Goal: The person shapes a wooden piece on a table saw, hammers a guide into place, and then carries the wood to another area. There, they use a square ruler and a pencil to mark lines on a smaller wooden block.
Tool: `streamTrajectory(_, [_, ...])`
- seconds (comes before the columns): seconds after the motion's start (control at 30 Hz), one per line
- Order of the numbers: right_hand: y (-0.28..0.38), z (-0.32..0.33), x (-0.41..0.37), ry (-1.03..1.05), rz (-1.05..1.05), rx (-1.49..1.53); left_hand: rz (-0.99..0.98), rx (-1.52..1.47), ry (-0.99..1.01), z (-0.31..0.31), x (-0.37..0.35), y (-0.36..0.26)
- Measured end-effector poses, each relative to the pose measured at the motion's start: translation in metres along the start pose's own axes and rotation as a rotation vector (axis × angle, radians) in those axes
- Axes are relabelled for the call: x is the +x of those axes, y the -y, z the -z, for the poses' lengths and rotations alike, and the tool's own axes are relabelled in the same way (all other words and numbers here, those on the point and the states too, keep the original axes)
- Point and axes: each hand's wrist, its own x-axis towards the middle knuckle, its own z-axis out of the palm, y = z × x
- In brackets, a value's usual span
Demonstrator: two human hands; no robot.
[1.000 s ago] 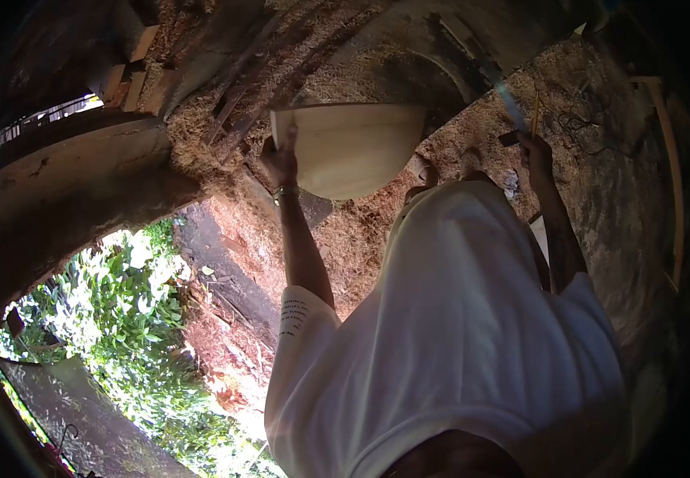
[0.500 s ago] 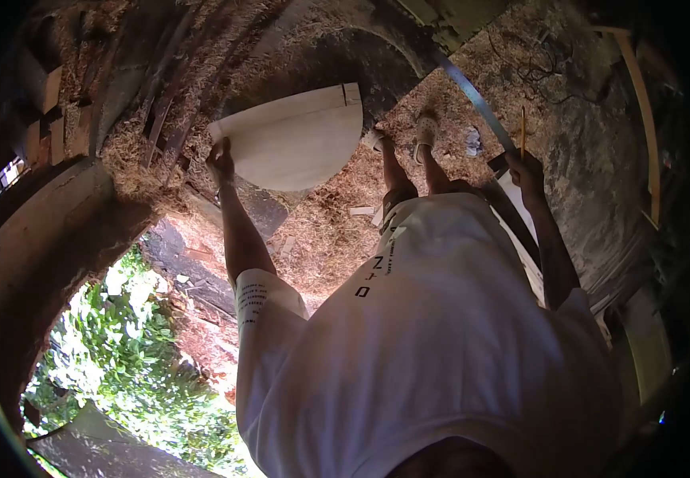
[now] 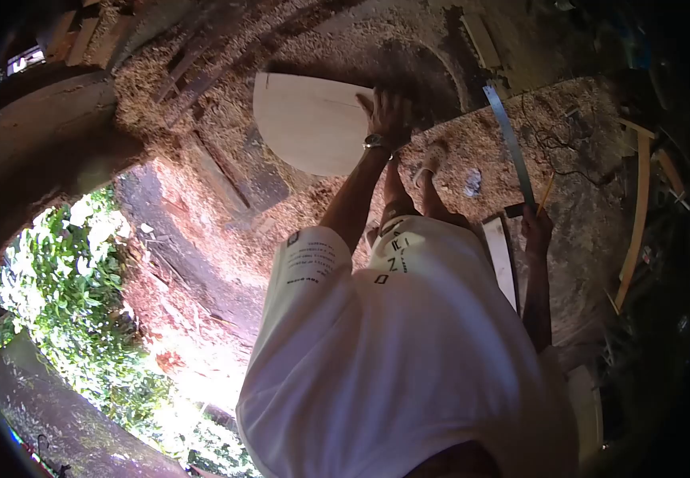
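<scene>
A pale wooden board (image 3: pixel 309 123) with one straight edge and one rounded edge lies low in front of me, a short dark mark near its left corner. My left hand (image 3: pixel 390 119), with a watch at the wrist, rests on the board's right end, fingers spread. Off to the right, my right hand (image 3: pixel 536 227) is closed round the dark handle of a try square. The square's long metal blade (image 3: pixel 511 143) points up and away. A thin pencil (image 3: pixel 548 190) sticks out of the same hand.
Wood shavings (image 3: pixel 305 199) cover much of the ground around my feet. A long narrow wood strip (image 3: pixel 638 215) lies at the right. Another pale piece (image 3: pixel 500 259) is beside my right leg. Dark planks (image 3: pixel 221 171) lie at left, near green plants (image 3: pixel 74 279).
My left hand has gone from the board's left corner to its right end. The board looks turned, its dark mark now on the left. My right hand still grips the square and pencil.
</scene>
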Motion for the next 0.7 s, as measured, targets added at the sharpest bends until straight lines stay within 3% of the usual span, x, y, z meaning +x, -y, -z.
streamTrajectory(0.07, [-0.004, 0.005, 0.001, -0.001, 0.002, 0.009, -0.055, 0.13, 0.093, -0.007, -0.02, -0.008])
streamTrajectory(0.17, [-0.019, 0.009, 0.004, 0.013, -0.009, 0.043, -0.214, 0.041, -0.048, -0.053, -0.083, -0.008])
streamTrajectory(0.27, [-0.02, 0.005, 0.009, 0.064, -0.02, 0.07, -0.234, -0.083, -0.077, -0.045, -0.13, -0.003])
streamTrajectory(0.3, [-0.018, 0.006, 0.01, 0.077, 0.002, 0.046, -0.224, 0.071, -0.042, -0.064, -0.142, 0.015])
streamTrajectory(0.4, [0.011, -0.005, 0.002, 0.069, 0.004, 0.019, -0.183, 0.058, -0.103, -0.05, -0.171, 0.037])
streamTrajectory(0.57, [0.016, 0.01, 0.008, -0.006, 0.125, -0.084, -0.208, 0.196, -0.101, -0.039, -0.191, 0.074])
streamTrajectory(0.7, [0.014, 0.03, 0.018, -0.048, 0.284, -0.199, -0.312, 0.298, -0.214, -0.03, -0.187, 0.07])
